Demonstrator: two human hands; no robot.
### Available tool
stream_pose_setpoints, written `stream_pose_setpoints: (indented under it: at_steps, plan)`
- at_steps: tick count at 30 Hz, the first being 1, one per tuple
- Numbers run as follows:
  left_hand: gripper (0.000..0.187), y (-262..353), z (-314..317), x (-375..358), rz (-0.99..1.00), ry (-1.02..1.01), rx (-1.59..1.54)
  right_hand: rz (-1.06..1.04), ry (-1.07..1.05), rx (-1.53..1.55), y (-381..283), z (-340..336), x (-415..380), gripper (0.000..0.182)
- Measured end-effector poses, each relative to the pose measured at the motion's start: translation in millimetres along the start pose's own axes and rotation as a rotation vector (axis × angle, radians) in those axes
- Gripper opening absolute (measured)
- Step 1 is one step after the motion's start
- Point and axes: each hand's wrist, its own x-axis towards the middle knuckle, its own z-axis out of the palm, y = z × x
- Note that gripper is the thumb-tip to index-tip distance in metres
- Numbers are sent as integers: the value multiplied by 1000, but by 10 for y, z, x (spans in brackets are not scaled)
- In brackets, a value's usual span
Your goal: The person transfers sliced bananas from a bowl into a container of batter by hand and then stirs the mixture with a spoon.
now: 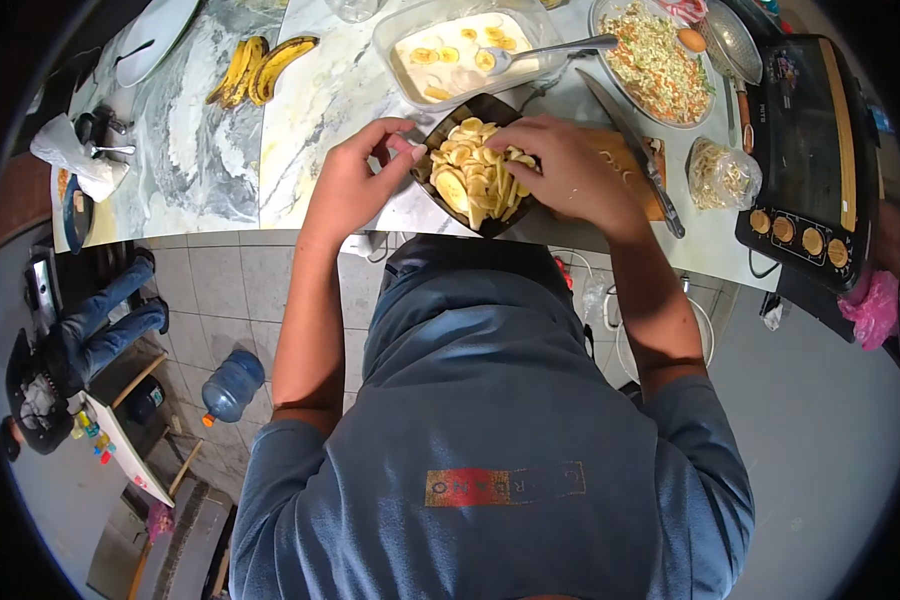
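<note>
A dark, angular bowl [452,207] heaped with banana slices [475,172] sits at the counter's front edge, right before my body. At its left rim is my left hand [363,172], thumb and forefinger curled in against the edge of the bowl. Over the right side of the bowl lies my right hand [568,168]; its thumb and fingers are apart and touch the slices. A wooden cutting board [625,165] is partly hidden beneath my right forearm, and a long knife [635,150] lies across it.
Behind the bowl stands a plastic tub [390,70] of white cream with banana slices and a spoon [550,50]. Whole bananas [260,70] lie left. Rightward are a platter of shredded vegetables [660,70], a bagged food [723,175] and a toaster oven [805,150].
</note>
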Motion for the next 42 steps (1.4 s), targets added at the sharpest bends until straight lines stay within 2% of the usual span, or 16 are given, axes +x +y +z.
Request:
stream_pose_setpoints:
  at_steps: [5,9,11,16,22,26,28,37,42]
  plan:
    - [29,174,107,-73,-50,-4,55,-83,-57,-136,91,82,-97,25]
    - [30,230,266,-191,-90,65,43,-182,-105,-30,96,169,-118,29]
    - [30,234,353,-266,-83,115,22,-308,-60,82,140,240,-140,32]
    - [29,316,522,-445,-118,231,9,-251,-170,-58,222,229,-62,42]
    - [30,369,662,-640,-208,346,-11,-371,-164,-40,294,243,-19,37]
    - [27,371,742,-705,-195,432,-8,-444,-165,-71,322,210,-16,36]
    - [27,392,767,-723,-230,453,13,-489,-179,5,350,204,-3,36]
    - [28,429,823,-716,-282,450,71,-499,-184,60,400,259,37,39]
    - [28,364,791,-669,-302,437,43,-437,-204,91,370,247,66,37]
